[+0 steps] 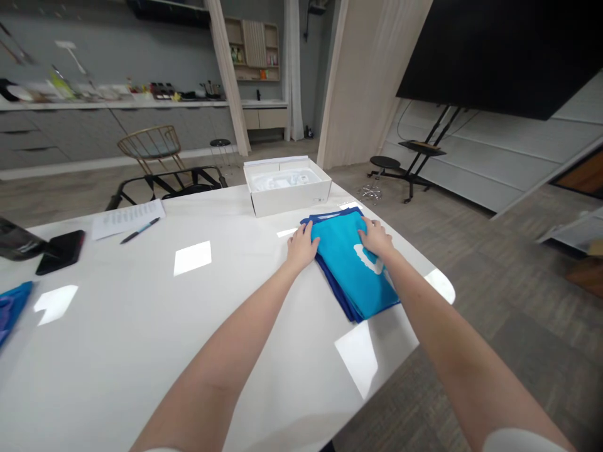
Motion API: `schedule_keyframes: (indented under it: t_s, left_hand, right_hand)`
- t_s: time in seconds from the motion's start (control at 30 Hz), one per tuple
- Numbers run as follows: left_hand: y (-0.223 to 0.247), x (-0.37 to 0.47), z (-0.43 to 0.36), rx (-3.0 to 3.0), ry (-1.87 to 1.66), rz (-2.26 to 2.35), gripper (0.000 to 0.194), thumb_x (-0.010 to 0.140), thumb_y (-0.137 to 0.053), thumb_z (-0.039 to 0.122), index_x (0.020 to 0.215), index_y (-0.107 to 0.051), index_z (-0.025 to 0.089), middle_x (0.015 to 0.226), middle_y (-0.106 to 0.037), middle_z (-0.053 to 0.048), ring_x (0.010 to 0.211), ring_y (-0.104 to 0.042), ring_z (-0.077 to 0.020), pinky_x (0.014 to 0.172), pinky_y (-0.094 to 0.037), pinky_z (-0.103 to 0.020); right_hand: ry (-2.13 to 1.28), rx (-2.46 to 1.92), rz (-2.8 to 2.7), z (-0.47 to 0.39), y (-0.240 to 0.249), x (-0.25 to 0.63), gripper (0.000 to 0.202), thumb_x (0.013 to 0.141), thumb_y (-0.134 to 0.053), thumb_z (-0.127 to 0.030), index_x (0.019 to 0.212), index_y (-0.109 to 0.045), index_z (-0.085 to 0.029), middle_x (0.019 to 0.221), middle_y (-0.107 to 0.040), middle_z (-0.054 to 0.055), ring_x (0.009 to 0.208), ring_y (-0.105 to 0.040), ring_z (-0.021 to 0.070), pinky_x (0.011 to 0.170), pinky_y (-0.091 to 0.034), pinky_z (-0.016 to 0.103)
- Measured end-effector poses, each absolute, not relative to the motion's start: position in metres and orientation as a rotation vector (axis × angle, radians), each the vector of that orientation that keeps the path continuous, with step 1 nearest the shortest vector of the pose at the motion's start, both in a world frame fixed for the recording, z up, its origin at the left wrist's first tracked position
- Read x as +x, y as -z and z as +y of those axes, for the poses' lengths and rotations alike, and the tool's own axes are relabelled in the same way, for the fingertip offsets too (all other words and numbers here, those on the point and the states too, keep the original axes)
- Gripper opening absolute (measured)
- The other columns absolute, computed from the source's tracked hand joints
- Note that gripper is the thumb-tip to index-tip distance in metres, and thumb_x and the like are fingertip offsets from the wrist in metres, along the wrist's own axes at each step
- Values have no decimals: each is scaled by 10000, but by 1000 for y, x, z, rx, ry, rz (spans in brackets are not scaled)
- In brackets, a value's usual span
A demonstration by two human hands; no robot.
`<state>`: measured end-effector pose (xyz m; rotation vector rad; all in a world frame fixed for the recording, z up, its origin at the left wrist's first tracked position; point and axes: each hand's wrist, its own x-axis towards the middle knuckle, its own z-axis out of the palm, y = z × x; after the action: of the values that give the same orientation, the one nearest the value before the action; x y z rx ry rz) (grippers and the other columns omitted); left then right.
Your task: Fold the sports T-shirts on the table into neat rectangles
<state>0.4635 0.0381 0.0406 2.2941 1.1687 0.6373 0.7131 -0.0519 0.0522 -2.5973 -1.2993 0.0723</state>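
A folded bright-blue cloth (346,251) with a white printed mark lies on top of darker blue folded cloth (333,279), near the table's right edge. My left hand (302,246) is at the far left corner of the stack, thumb on the bright-blue layer and fingers bent at its edge. At the far right corner, my right hand (377,238) holds the same cloth, thumb on top beside the white mark. Its other fingers are partly hidden. The bright-blue cloth lies flat, with dark blue edges showing beyond it at the left and far sides.
An open white box (289,199) with pale contents stands just beyond the stack. On the left of the white table (188,326) are a printed sheet (127,220), a pen (140,231), a black phone (61,251) and another blue cloth (12,307). Chairs stand behind the table.
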Motion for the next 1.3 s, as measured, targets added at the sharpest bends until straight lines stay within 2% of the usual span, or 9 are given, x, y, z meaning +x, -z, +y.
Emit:
schedule_keyframes:
  t_s: [0.1, 0.27, 0.43, 0.53, 0.7, 0.93, 1.13, 1.3]
  left_hand:
    - [-33, 456, 33, 2313, -623, 1158, 547, 1000, -483, 371, 1523, -405, 233, 1564, -434, -134, 1431, -414, -288, 1146, -369, -461]
    - [-39, 447, 26, 2310, -663, 1122, 492, 997, -496, 347, 1476, -458, 240, 1499, -498, -119, 1368, -482, -267, 1105, -418, -421]
    - [-44, 419, 16, 2316, -713, 1102, 430, 985, -522, 317, 1408, -512, 242, 1420, -558, -112, 1318, -528, -266, 1090, -427, -426]
    - [-43, 379, 10, 2284, -760, 1142, 407, 961, -544, 267, 1365, -538, 228, 1381, -582, -104, 1276, -562, -254, 1091, -429, -412]
    - [-32, 271, 0, 2297, -794, 1290, 377, 921, -549, 202, 1295, -573, 247, 1326, -607, -69, 1249, -576, -219, 1093, -425, -379]
    - [-11, 69, 2, 2148, -921, 1826, 379, 871, -551, 144, 1240, -594, 223, 1319, -603, -91, 1223, -584, -251, 1087, -416, -440]
    - [-12, -92, -1, 2051, -1045, 2205, 325, 874, -530, 136, 1177, -622, 208, 1251, -620, -105, 1172, -604, -266, 1055, -443, -422]
    - [-21, -187, 10, 1892, -942, 2555, 321, 898, -526, 179, 1204, -620, 197, 1263, -606, -126, 1185, -584, -289, 1071, -414, -439]
  right_hand:
    - [34, -2530, -1351, -61, -49, 709, 548, 1000, -409, -432, 1514, -406, -242, 1491, -450, 198, 1302, -482, 413, 996, -438, 643]
    - [92, -2334, -1470, -66, -62, 691, 505, 982, -470, -414, 1437, -493, -195, 1430, -512, 184, 1239, -542, 366, 999, -478, 524]
    - [60, -2109, -1643, -61, -68, 636, 405, 970, -527, -345, 1324, -594, -161, 1333, -589, 170, 1199, -582, 315, 1030, -466, 434]
    - [-22, -1951, -1766, -51, -66, 586, 314, 971, -529, -312, 1227, -650, -178, 1250, -640, 137, 1129, -620, 273, 992, -481, 389]
    - [-351, -1711, -2023, -27, -48, 481, 219, 967, -536, -308, 1034, -706, -188, 1034, -721, 87, 908, -668, 213, 845, -496, 319]
    - [-712, -1381, -2209, -3, -23, 295, 216, 960, -526, -297, 970, -724, -210, 933, -745, 41, 826, -658, 186, 772, -462, 290]
    - [-697, -1218, -2337, -7, -17, 159, 217, 972, -520, -274, 983, -730, -219, 932, -728, 38, 818, -635, 170, 778, -430, 285]
    - [-617, -1187, -2381, -15, -12, 136, 198, 973, -534, -298, 978, -719, -227, 887, -702, 25, 830, -630, 175, 836, -424, 309]
